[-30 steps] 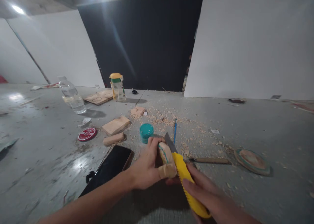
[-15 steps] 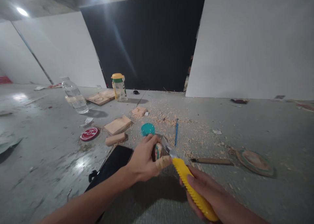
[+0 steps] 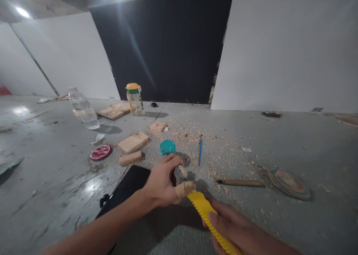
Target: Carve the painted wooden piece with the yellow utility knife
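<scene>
My left hand (image 3: 162,180) is closed around a small piece of wood (image 3: 182,171), mostly hidden by the fingers. Tan tape wraps the thumb of this hand. In my right hand (image 3: 232,221) is a yellow utility knife (image 3: 205,212), its ridged handle lying along the palm and fingers. The knife's front end points at the left thumb, and its blade is mostly hidden behind that hand. Just beyond the left fingers stands a teal round lid (image 3: 167,147).
Wood shavings (image 3: 192,135) litter the floor. Wooden blocks (image 3: 133,142), a red round lid (image 3: 101,153) and a black phone-like slab (image 3: 125,188) lie left. A blue stick (image 3: 200,150), a wooden-handled tool (image 3: 242,183) and an oval wooden disc (image 3: 289,183) lie right. Two bottles (image 3: 84,109) (image 3: 135,100) stand behind.
The right hand and utility knife have shifted left and toward me, and the blade has dropped behind the left thumb. The wood piece has turned in the left fingers.
</scene>
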Available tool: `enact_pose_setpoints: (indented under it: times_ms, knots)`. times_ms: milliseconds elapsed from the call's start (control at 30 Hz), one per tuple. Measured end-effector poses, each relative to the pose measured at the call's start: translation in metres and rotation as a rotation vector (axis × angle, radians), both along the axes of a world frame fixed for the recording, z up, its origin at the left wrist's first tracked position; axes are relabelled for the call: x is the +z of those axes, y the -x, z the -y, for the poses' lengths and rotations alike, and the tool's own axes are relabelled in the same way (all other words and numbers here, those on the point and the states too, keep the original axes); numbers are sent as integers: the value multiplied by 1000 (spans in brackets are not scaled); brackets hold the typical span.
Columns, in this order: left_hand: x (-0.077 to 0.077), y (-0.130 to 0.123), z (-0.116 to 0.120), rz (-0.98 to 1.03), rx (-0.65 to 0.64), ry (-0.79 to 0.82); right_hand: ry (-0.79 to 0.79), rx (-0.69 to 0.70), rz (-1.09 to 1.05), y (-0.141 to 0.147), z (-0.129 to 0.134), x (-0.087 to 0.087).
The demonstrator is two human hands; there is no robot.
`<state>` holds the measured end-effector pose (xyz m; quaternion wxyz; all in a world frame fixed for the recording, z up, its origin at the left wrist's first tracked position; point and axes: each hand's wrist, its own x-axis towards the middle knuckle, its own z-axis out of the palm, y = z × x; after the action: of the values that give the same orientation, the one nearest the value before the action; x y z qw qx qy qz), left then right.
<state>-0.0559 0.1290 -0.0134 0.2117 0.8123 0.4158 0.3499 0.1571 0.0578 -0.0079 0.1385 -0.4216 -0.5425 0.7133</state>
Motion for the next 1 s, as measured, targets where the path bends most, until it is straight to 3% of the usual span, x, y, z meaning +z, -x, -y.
enact_pose_setpoints:
  times_ms: [300,767,833,1000]
  knots:
    - [0,0,0,73,-26,-20,-57,20,-3,0,4,1]
    - [-2,2,-2,89,-37,-8,3,59,-2,-7,0,-2]
    - [-1,1,-2,111,-24,49,-1,51,-20,-7,0,-3]
    - [2,1,-4,289,-167,487,-6,57,-40,-9,-1,-4]
